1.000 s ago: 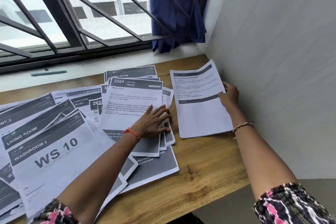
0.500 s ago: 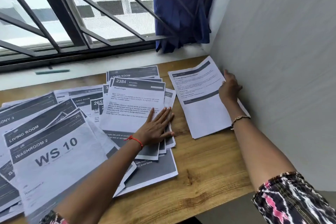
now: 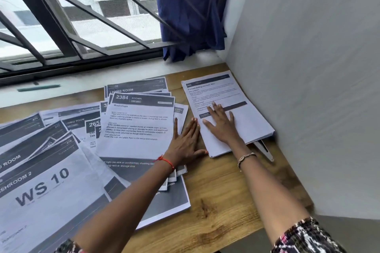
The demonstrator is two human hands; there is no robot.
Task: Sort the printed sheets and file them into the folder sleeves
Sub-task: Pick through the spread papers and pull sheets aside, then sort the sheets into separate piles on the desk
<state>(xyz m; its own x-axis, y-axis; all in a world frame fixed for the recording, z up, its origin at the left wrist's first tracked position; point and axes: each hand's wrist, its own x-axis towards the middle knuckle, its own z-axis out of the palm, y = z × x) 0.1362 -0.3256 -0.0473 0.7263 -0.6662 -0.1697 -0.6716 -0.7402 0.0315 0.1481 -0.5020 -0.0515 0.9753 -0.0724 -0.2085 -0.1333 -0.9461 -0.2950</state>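
Note:
A neat stack of printed sheets [image 3: 242, 121] lies at the right of the wooden table [image 3: 222, 207], close to the wall. My right hand [image 3: 221, 123] rests flat on top of it, fingers spread. My left hand [image 3: 185, 144] lies flat with straight fingers at the right edge of the fanned sheets, its thumb touching the stack's near left edge. The top fanned sheet reads "2384 Kitchen, Wash Cups" [image 3: 137, 125]. More sheets spread to the left, with a large "WS 10" sheet [image 3: 47, 189] in front. A clear folder edge [image 3: 265, 150] pokes out under the stack.
A grey wall [image 3: 308, 88] borders the table on the right. The window sill behind holds a green pen [image 3: 39, 87]. A blue curtain [image 3: 191, 12] hangs at the back corner by the barred window. Bare wood shows at the front right.
My right hand has moved from the stack's right edge onto its top and lies flat. My left hand has slid right from the kitchen sheet to the stack's left edge.

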